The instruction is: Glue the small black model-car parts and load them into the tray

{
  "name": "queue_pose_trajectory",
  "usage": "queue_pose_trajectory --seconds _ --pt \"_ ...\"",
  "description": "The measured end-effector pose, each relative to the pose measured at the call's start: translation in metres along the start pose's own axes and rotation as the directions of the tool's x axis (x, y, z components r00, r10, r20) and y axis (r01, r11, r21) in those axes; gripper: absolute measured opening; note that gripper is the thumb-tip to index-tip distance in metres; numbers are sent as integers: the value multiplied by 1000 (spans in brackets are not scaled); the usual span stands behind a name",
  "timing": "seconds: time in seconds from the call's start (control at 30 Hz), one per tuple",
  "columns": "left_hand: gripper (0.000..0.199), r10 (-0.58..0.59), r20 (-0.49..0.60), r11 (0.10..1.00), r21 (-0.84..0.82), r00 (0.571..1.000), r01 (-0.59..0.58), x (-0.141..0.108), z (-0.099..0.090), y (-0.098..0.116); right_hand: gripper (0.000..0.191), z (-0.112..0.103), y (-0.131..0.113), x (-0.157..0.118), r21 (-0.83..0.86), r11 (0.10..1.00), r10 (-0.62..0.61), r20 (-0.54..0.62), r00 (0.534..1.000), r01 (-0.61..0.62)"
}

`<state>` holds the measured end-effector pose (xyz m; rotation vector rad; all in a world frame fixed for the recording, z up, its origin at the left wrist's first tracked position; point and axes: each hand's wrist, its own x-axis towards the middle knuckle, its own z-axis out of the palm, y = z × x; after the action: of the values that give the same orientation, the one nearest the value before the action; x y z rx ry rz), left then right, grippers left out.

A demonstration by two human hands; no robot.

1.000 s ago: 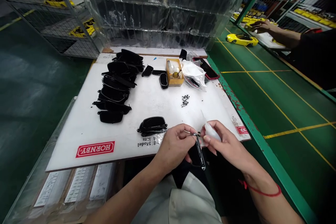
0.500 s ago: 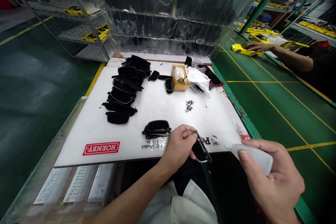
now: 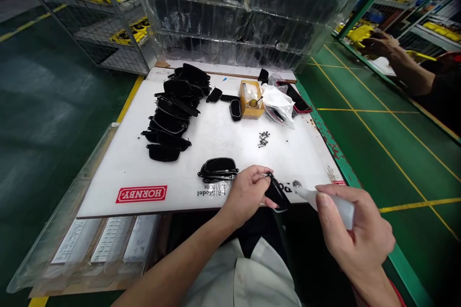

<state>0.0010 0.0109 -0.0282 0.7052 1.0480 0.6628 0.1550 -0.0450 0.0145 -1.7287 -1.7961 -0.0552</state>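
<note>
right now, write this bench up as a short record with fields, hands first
left hand: grips a thin black part
right hand: holds a translucent white plastic bottle, nozzle toward that part
near left hand: small stack of flat black parts
mid-table: loose pile of small dark screw-like pieces
table's left: long overlapping row of black parts
far side: yellow-brown open-topped box
</note>
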Motion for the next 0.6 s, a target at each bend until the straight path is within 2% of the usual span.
queue_pose_trajectory --seconds 0.13,0.33,0.5,0.6 --pt "19 25 -9 1000 11 1000 -25 1 0 -3 6 3 7 1 10 995 -96 7 995 96" --pt "20 31 -2 999 10 1000 -31 2 -1 -5 6 5 8 2 1 996 -94 7 996 94" --pt "20 33 -4 999 -2 999 -33 3 -1 -6 8 10 13 0 13 991 -129 -61 990 130" --pt "19 44 -9 999 7 999 -44 2 -1 -7 9 11 15 -2 0 992 -128 -61 990 128"
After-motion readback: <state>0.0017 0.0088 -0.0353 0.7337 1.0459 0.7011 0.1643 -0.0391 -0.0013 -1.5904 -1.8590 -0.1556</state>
